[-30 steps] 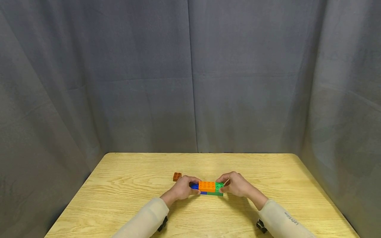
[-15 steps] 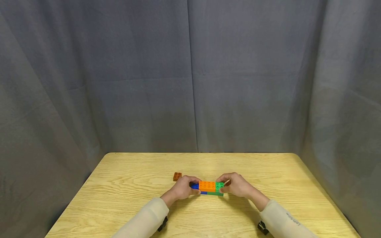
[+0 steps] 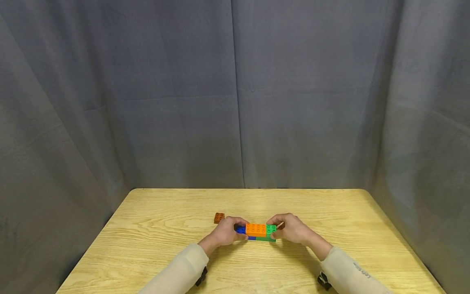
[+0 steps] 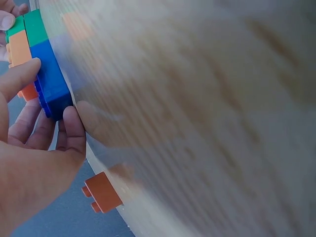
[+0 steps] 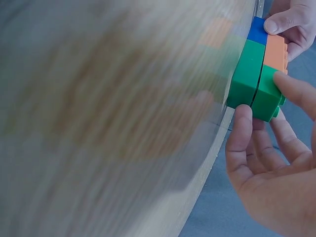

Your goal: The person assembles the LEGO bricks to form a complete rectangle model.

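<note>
- from where i stand, the thing in hand is a low two-layer block that seems to rest on the pale wood-grain table [image 3: 154, 261], between the two hands.
- its lower layer is a glossy blue rectangular plastic brick [image 4: 52, 74] on the person's left, end to end with a long dark-green plastic brick [image 5: 245, 74] on the right.
- on top, a bright orange oblong studded plastic brick [image 3: 256, 230] spans the joint, with a small square green studded plastic brick [image 3: 271, 228] just beside it at the right end.
- the left hand [image 3: 224, 232] pinches the blue end, thumb in front near the orange brick's lower edge, fingers round behind and at the end.
- the right hand [image 3: 291, 228] pinches the small green brick, thumb in front, one finger behind, another fingertip touching the lower end.
- i'd judge it all light and stiff: hard plastic that won't squash, smooth-walled and a bit slippery to dry fingertips, hardly fragile.
- the weak places should be the seams, so i'd take hold at both ends, low enough to catch the lower layer; lifting by a top brick alone could pull it off.
- a square reddish-brown studded plastic brick [image 3: 219, 217] sits apart, just beyond the left hand; a front-and-back pinch should suit it.
</note>
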Demonstrator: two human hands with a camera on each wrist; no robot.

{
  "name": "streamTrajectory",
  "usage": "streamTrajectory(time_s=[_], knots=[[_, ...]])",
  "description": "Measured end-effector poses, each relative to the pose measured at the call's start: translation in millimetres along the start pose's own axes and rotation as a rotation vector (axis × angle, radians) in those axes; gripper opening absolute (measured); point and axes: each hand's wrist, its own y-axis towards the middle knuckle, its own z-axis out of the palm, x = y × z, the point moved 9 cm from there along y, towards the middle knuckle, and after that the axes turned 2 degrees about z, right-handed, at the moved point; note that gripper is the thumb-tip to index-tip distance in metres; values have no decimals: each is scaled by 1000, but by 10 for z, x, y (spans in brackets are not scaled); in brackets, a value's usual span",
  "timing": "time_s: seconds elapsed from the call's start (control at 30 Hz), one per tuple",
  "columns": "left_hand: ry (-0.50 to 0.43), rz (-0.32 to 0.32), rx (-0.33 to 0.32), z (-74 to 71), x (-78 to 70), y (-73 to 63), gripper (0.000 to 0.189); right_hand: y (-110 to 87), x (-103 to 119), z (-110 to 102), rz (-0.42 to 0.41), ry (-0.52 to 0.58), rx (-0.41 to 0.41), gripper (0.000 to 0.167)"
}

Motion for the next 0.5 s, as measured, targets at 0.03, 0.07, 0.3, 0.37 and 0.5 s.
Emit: streamTrajectory(time_s=[0.03, 0.07, 0.3, 0.37, 0.5], knots=[[-4, 0, 1, 3, 1, -2, 35, -1, -5, 2, 2, 1, 0, 31], [-8, 2, 3, 4, 0, -3, 35, -4, -8, 2, 3, 2, 1, 31], [-30, 9, 2, 0, 3, -8, 36, -10, -25, -8, 8, -8, -1, 30], [-32, 9, -1, -9, 1, -10, 36, -9, -31, -12, 7, -15, -1, 30], [-37, -4, -12, -43, 9, -21, 34, -9, -32, -21, -4, -23, -1, 30]])
